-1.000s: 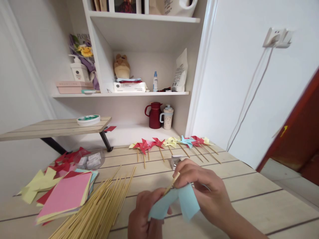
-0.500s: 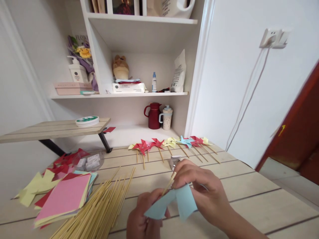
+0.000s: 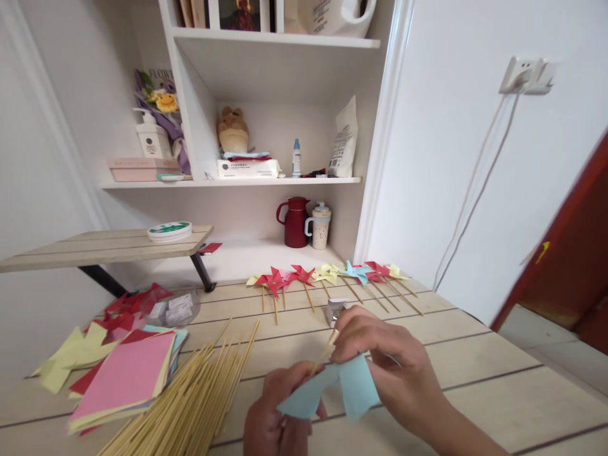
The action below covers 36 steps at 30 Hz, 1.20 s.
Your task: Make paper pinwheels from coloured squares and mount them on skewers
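Pale-blue folded paper pinwheel, low above wooden desk: featherlight, floppy, crease-prone. Left hand pinching blade edge; right hand pinching centre against thin bamboo stick. Best held at hub, gently.

The folded paper is light blue. The top sheet is pink, the jug dark red.

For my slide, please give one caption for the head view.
Both hands, left and right, hold blue paper against a wooden stick.
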Available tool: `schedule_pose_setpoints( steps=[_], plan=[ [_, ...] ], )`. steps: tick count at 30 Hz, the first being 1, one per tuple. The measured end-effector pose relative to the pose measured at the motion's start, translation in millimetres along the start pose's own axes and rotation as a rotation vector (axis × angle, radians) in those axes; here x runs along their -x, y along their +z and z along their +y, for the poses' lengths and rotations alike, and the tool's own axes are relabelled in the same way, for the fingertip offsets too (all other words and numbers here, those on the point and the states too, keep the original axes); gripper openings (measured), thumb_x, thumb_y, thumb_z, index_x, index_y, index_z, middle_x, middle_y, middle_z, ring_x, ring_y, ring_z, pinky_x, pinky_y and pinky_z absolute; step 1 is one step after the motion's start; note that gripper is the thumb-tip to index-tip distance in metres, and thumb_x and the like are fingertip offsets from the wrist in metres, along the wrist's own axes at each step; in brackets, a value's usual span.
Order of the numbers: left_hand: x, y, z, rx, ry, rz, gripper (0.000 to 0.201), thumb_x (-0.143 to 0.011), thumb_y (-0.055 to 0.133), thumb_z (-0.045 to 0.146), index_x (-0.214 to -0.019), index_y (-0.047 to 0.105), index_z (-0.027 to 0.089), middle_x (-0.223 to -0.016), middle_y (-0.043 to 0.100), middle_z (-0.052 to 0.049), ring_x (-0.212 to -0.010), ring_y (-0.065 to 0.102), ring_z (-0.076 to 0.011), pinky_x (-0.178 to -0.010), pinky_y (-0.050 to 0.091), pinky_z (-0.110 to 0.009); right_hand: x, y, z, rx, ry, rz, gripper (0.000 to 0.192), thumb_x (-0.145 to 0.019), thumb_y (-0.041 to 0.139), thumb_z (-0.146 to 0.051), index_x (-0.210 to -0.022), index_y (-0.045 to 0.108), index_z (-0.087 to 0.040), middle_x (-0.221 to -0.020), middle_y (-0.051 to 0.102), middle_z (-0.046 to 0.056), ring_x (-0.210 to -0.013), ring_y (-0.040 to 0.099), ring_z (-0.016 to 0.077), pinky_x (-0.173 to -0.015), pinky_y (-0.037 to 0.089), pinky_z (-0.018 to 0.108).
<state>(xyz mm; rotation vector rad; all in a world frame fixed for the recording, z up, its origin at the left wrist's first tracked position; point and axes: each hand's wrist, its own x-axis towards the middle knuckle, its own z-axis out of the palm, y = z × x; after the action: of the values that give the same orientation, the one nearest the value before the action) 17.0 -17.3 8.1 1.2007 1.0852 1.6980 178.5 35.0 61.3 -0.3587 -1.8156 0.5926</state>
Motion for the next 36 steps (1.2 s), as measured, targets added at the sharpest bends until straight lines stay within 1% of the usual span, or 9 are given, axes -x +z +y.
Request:
schedule_pose_setpoints(
  steps=[2,5,8,12,16,19,25,29,36],
  plan=[
    [-6,-0.5,-2,0.101,-0.148,-0.014,0.042,-0.068,0.075,0.059,-0.084,0.079,0.021,-0.061,0.065,-0.003,-0.050,0.049,-0.0115,-0.047,0.039,-0.021,-1,-1,-1,0.028,-0.033,-0.021,0.019,-0.085,0.064,-0.006,-0.090,0.072,-0.022,-0.079,0.069,0.004,-0.082,0.061,0.0184,-0.073,0.050,0.035],
    [-15,-2.2,-3,0.257,-0.335,-0.098,0.042,-0.064,0.079,0.057,-0.079,0.076,0.018,-0.054,0.055,0.001,-0.048,0.044,-0.0086,-0.047,0.035,-0.020,-4,-2,-2,0.032,-0.066,-0.101,0.017,-0.086,0.064,-0.006,-0.090,0.072,-0.020,-0.077,0.069,0.004,-0.080,0.062,0.0183,-0.073,0.050,0.035],
    [-20,-3.9,-3,0.336,-0.397,-0.156,0.039,-0.064,0.081,0.053,-0.078,0.076,0.017,-0.051,0.048,0.004,-0.046,0.038,-0.0060,-0.047,0.031,-0.019,-6,-3,-2,0.037,-0.062,-0.155,0.015,-0.087,0.063,-0.008,-0.088,0.072,-0.019,-0.075,0.069,0.004,-0.078,0.061,0.0181,-0.072,0.050,0.035],
    [-19,-3.8,-3,0.309,-0.368,-0.146,0.036,-0.068,0.078,0.053,-0.077,0.076,0.018,-0.052,0.052,0.002,-0.047,0.037,-0.0061,-0.046,0.028,-0.019,-6,-4,1,0.078,-0.064,-0.094,0.015,-0.087,0.063,-0.008,-0.089,0.072,-0.020,-0.077,0.068,0.004,-0.081,0.062,0.0185,-0.072,0.050,0.035],
    [-16,-2.7,2,0.296,-0.302,-0.254,0.036,-0.065,0.080,0.052,-0.076,0.077,0.018,-0.049,0.048,0.004,-0.046,0.033,-0.0058,-0.047,0.026,-0.019,-4,-6,0,0.108,-0.108,-0.064,0.018,-0.086,0.063,-0.006,-0.091,0.072,-0.020,-0.079,0.068,0.004,-0.084,0.062,0.0190,-0.075,0.051,0.036],
    [-16,-2.5,6,0.261,-0.273,-0.283,0.038,-0.065,0.078,0.054,-0.076,0.077,0.018,-0.050,0.047,0.004,-0.048,0.033,-0.0067,-0.050,0.031,-0.021,-4,-6,-2,0.112,-0.142,-0.054,0.019,-0.086,0.062,-0.005,-0.093,0.072,-0.020,-0.078,0.069,0.004,-0.083,0.062,0.0189,-0.075,0.051,0.036],
    [-13,-3.1,9,0.162,-0.229,-0.305,0.042,-0.064,0.076,0.058,-0.063,0.072,0.016,-0.052,0.050,0.002,-0.051,0.038,-0.0084,-0.050,0.030,-0.022,-4,-7,-4,0.111,-0.144,-0.058,0.020,-0.086,0.063,-0.006,-0.095,0.072,-0.022,-0.080,0.071,0.003,-0.083,0.063,0.0193,-0.077,0.053,0.037],
    [-11,-4.0,11,0.138,-0.196,-0.274,0.047,-0.064,0.074,0.062,-0.060,0.070,0.016,-0.051,0.046,0.002,-0.050,0.037,-0.0085,-0.050,0.030,-0.022,-4,-7,-4,0.112,-0.132,-0.053,0.019,-0.086,0.063,-0.007,-0.094,0.072,-0.022,-0.080,0.071,0.003,-0.082,0.063,0.0192,-0.076,0.053,0.037],
    [-6,-0.5,13,0.017,-0.093,-0.158,0.043,-0.069,0.072,0.062,-0.061,0.074,0.020,-0.053,0.053,0.000,-0.051,0.042,-0.0108,-0.051,0.037,-0.023,-5,-6,-6,0.113,-0.128,-0.047,0.019,-0.087,0.061,-0.008,-0.093,0.072,-0.022,-0.076,0.069,0.004,-0.081,0.062,0.0196,-0.074,0.052,0.037]
  ],
)
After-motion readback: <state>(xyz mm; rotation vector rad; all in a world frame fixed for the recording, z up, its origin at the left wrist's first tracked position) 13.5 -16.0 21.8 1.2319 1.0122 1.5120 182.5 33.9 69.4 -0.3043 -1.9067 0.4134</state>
